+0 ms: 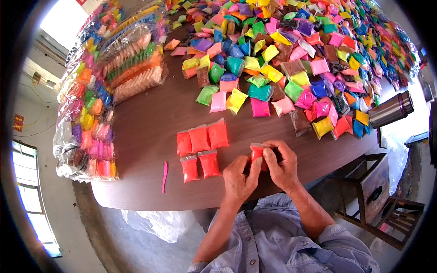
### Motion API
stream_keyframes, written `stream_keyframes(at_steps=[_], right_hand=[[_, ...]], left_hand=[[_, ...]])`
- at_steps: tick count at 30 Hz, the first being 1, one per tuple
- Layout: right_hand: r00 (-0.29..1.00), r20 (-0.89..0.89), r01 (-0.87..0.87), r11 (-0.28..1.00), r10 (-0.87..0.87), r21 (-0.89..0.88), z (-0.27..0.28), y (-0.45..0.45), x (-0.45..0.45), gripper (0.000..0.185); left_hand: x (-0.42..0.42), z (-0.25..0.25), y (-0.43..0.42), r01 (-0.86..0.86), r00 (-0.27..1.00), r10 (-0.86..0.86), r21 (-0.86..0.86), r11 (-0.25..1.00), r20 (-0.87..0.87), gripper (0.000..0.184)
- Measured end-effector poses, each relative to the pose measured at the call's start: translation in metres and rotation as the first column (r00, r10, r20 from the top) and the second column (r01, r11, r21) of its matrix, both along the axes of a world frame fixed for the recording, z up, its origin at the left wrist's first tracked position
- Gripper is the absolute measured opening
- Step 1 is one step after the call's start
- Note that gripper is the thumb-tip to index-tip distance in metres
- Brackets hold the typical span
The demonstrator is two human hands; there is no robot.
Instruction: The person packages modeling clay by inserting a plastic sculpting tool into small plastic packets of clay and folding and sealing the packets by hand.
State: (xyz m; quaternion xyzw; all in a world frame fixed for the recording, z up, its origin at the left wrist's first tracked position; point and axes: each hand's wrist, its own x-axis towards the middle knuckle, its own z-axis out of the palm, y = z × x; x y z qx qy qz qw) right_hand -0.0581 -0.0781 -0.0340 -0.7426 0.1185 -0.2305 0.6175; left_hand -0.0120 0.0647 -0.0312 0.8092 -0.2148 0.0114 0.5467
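Between my two hands is a small red packet (257, 151), held near the table's front edge. My left hand (240, 179) closes on its left side, thumb against the packet. From the right, my right hand (281, 166) pinches it with thumb and curled fingers. Left of my hands lie several red packets in two rows: three touching in the back row (199, 139) and two in the front row (209, 164). A pink plastic tool (165, 177) rests on the brown table (141, 132) farther left.
A large heap of colourful packets (291, 63) covers the back and right. Clear bags of packets (93, 136) line the left edge. A metal flask (391, 109) lies tilted at the right, above a wooden stool (375, 189). White plastic (159, 223) hangs below the front edge.
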Motion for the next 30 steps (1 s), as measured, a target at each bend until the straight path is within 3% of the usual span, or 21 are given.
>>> stream_keyframes(at_steps=[2, 10, 13, 15, 17, 24, 26, 30], right_hand=[[1.000, 0.024, -0.003, 0.996, 0.005, -0.085, -0.002, 0.000, 0.003, 0.019], [1.000, -0.008, -0.016, 0.999, 0.015, -0.032, 0.000, -0.001, 0.000, 0.017], [0.999, -0.036, -0.036, 0.999, 0.036, -0.003, -0.004, -0.003, -0.003, 0.016], [0.997, -0.050, -0.061, 0.998, 0.061, -0.001, -0.004, -0.004, -0.003, 0.015], [0.998, -0.015, -0.063, 0.993, 0.062, -0.095, -0.002, -0.003, -0.001, 0.016], [0.996, -0.040, -0.078, 0.995, 0.076, -0.067, 0.004, 0.001, 0.003, 0.019], [0.997, -0.037, -0.075, 0.989, 0.071, -0.131, 0.005, 0.001, 0.003, 0.019], [0.997, -0.055, -0.063, 0.996, 0.059, -0.068, 0.001, 0.000, 0.000, 0.018]], left_hand=[[0.000, 0.001, 0.001, 0.000, 1.000, 0.000, 0.002, 1.000, -0.007, 0.026], [-0.001, 0.002, 0.003, 0.017, 1.000, -0.017, -0.002, 1.000, 0.006, 0.026], [-0.003, 0.010, 0.002, 0.016, 0.993, -0.014, 0.012, 1.000, -0.119, 0.025], [-0.003, 0.009, 0.001, -0.021, 0.974, -0.005, -0.113, 0.993, -0.226, 0.025], [-0.002, 0.002, 0.001, -0.024, 0.985, 0.008, -0.090, 0.996, -0.173, 0.024], [-0.002, -0.001, 0.004, -0.094, 0.995, 0.093, -0.022, 0.995, -0.041, 0.021], [-0.003, -0.002, 0.006, -0.097, 0.992, 0.095, -0.017, 0.995, -0.080, 0.022], [-0.003, 0.005, 0.003, -0.072, 0.987, 0.061, -0.068, 0.995, -0.150, 0.026]])
